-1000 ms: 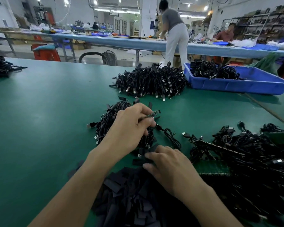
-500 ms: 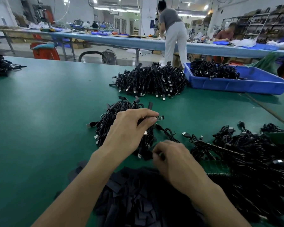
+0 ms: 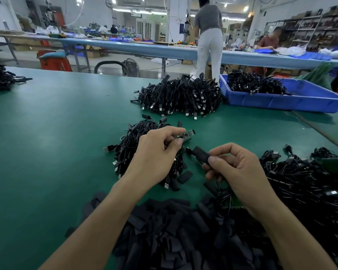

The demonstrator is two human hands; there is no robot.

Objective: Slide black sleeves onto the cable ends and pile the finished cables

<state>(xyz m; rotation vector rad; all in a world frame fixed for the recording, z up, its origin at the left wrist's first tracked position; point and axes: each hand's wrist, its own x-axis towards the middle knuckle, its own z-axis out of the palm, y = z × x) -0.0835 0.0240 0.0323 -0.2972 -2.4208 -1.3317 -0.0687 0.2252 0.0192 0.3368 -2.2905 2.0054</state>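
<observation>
Up from the sleeve heap (image 3: 174, 230) at the counter's near edge comes the right hand (image 3: 236, 168), now pinching one black sleeve (image 3: 200, 155).
Opposite, the left hand (image 3: 156, 152) pinches the cable's bare green board end (image 3: 184, 135) over the small cable pile (image 3: 127, 149) mid-counter; sleeve and board sit near, not touching. Lining-up looks to be the step in hand. Next, I'd judge, the sleeve's open mouth must meet the board tip squarely and slide on, before the cable joins the pile. Along the right edge crowd the unsleeved cables (image 3: 300, 184).

Sleeve heap (image 3: 183, 236) nearest; small cable pile (image 3: 137, 141) behind; tray (image 3: 293, 100) far right.
</observation>
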